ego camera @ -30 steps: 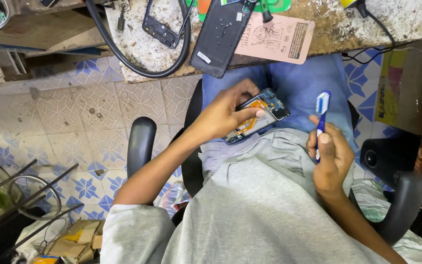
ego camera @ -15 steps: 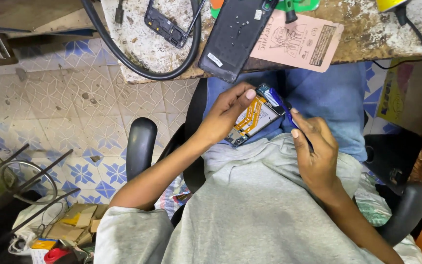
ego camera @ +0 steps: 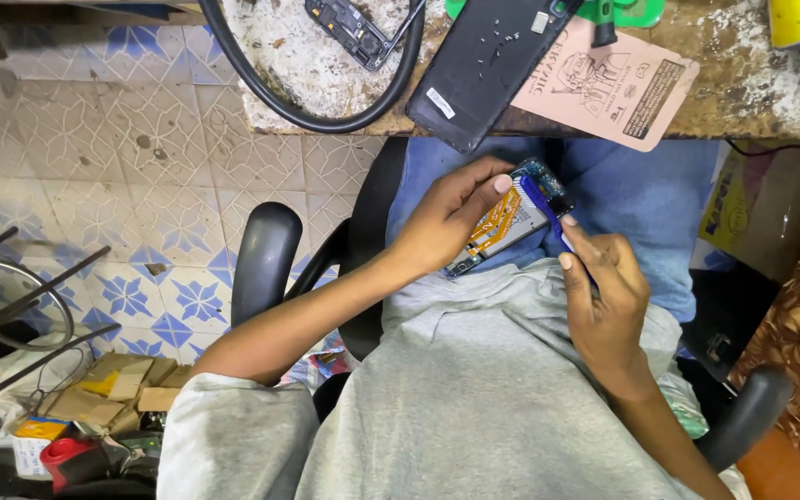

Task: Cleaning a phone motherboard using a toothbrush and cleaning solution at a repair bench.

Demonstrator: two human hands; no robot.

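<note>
A person sits in an office chair (ego camera: 266, 255) with 1 opened smartphone (ego camera: 504, 222) resting on the lap, just below the edge of the workbench (ego camera: 743, 88). The left hand (ego camera: 442, 227) grips the phone along its near side, fingers curled over the top edge and clamped on it, thumb pressed at the side. The phone's inside faces up, showing 1 orange flex cable. The right hand (ego camera: 608, 301) sits just right of the phone, fingers closed tight around 1 blue toothbrush (ego camera: 548, 218), whose head lies against the phone's right edge.

On the workbench, directly above the phone, lies 1 dark back cover (ego camera: 483, 65) with several tiny screws scattered on it. Right of it sits 1 pink printed card (ego camera: 618, 88). Left of the cover, 1 thick black cable (ego camera: 298, 106) loops around 1 small phone frame piece (ego camera: 354, 32). Cardboard boxes (ego camera: 113, 389) clutter the tiled floor, far left of the phone.
</note>
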